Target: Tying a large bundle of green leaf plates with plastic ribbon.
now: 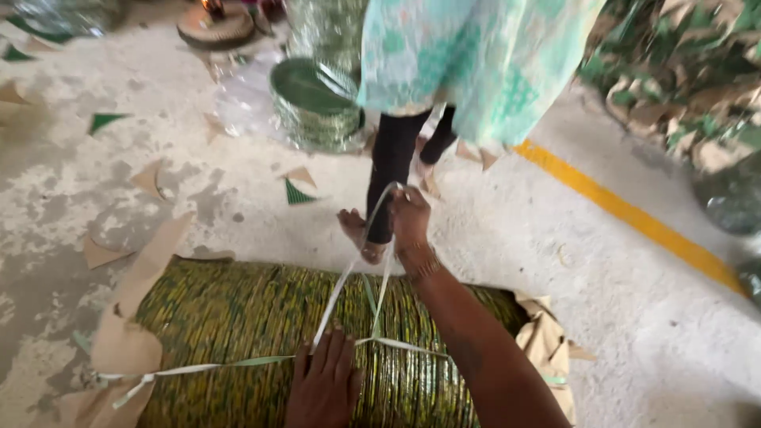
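Pressing down with my left hand (323,382), I kept its fingers flat and close together on top of the green-and-yellow bundle (261,317), just where the pale plastic strap (349,273) crossed itself. That hand gripped nothing; it only lay on the roll, fingertips touching the strap's crossing. My right hand (410,215) was farther away, past the far edge of the bundle, and its fingers were curled tight around the strap, which ran taut in two lines from my fist back down to the crossing. Another length of the strap ran left along the near side of the roll toward the brown paper wrapping (127,333) folded at its left end. The bundle lay on its side on the concrete floor (634,317), near me and low in the view. Beyond my right fist stood another person's legs (392,158), and farther off a stack of green rims (313,103).
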